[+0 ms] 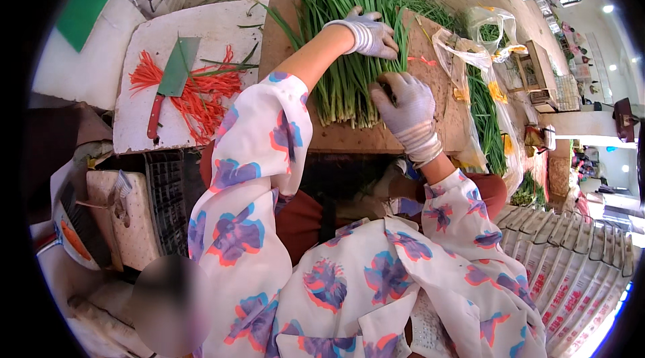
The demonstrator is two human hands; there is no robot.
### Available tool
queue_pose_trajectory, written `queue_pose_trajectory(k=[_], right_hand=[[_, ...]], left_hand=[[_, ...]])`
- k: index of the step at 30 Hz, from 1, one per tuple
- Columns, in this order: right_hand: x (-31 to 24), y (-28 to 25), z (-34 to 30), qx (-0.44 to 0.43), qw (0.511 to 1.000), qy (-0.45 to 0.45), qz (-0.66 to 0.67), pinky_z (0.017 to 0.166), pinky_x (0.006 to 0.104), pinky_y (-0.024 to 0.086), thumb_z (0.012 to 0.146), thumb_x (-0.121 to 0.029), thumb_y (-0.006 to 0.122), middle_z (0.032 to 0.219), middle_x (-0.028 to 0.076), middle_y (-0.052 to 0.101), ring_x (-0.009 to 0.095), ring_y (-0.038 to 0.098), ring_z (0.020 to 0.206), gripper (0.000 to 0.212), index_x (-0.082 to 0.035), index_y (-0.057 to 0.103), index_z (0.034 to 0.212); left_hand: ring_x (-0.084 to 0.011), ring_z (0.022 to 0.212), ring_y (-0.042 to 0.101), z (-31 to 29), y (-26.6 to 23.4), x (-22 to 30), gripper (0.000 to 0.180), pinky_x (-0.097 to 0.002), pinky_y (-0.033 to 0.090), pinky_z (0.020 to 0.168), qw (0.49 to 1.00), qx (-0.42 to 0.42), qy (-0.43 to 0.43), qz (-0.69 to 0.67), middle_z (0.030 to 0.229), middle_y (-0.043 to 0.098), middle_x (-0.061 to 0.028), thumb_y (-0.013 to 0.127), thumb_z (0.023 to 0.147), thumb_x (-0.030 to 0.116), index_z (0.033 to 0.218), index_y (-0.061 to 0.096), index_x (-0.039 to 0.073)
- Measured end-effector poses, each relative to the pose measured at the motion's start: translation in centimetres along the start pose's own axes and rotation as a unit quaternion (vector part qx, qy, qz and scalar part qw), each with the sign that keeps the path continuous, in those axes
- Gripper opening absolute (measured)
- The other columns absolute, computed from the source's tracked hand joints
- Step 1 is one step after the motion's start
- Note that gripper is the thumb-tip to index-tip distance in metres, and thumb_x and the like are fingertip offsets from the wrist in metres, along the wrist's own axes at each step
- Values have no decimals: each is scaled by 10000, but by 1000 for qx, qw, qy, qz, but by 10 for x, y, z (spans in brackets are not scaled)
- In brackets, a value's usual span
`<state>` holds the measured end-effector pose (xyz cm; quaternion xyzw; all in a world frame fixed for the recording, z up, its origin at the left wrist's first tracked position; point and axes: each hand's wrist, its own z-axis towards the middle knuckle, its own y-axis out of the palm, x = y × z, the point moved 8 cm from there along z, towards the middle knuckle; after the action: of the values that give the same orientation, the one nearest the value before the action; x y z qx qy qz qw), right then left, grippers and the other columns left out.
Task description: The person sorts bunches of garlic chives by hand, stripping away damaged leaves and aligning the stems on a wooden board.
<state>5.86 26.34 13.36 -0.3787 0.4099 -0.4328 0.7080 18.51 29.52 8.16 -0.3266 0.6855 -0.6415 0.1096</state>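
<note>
A large bunch of garlic chives [336, 15] lies on a brown board, its pale cut ends toward me. My left hand [368, 32], in a light knitted glove, rests across the top of the bunch with its fingers apart. Beside the lower right edge of the bunch is my right hand [406, 103], gloved as well. Its fingers are loosely bent, with a gap between thumb and forefinger, and they touch the outer stalks. To the left, a cleaver [180, 68] with a red handle lies over a pile of red ties [201, 99] on a white board.
The brown board [430, 103] reaches to my knees. Plastic bags [470, 56] holding more chives stand at its right. Stacked white crates [571, 271] are at the lower right. A dark crate [164, 190] and a pale block [127, 217] sit at my left.
</note>
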Motion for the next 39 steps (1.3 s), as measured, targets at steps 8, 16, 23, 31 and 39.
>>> queue_pose_trajectory(k=[8,16,23,31,39], right_hand=[[12,13,9,-58,992,63,-96,565,389,484,726,-294,671,694,89,627,283,611,626,206,-101,604,746],[6,44,-24,-110,889,152,418,516,231,445,793,-60,653,676,-3,586,77,534,574,106,-32,560,836],[-4,5,-39,-196,819,289,455,562,262,469,836,-223,629,759,55,621,139,590,650,207,-33,560,881],[15,21,24,-185,972,147,16,659,402,497,831,-346,563,737,184,628,361,617,718,313,-37,609,830],[-51,-11,-21,-152,984,-78,-46,516,394,480,803,-148,572,663,155,614,325,605,582,103,-48,555,786]], left_hand=[[-277,1373,163,40,24,13,377,-575,102,1082,997,-50,22,54,1428,334,69,374,927,391,1300,427,372],[-206,1393,105,100,89,-63,402,-507,12,1110,967,97,24,233,1465,267,82,352,914,407,1309,419,403],[-217,1391,115,24,25,-16,409,-534,19,1096,998,-33,0,-54,1459,288,65,392,883,373,1284,462,400],[-220,1384,148,41,31,-18,416,-511,65,1106,998,-41,-40,1,1462,281,71,356,897,421,1303,438,382],[-191,1385,143,25,22,-11,461,-480,46,1111,997,-55,-27,-47,1453,299,89,242,911,498,1305,437,358]])
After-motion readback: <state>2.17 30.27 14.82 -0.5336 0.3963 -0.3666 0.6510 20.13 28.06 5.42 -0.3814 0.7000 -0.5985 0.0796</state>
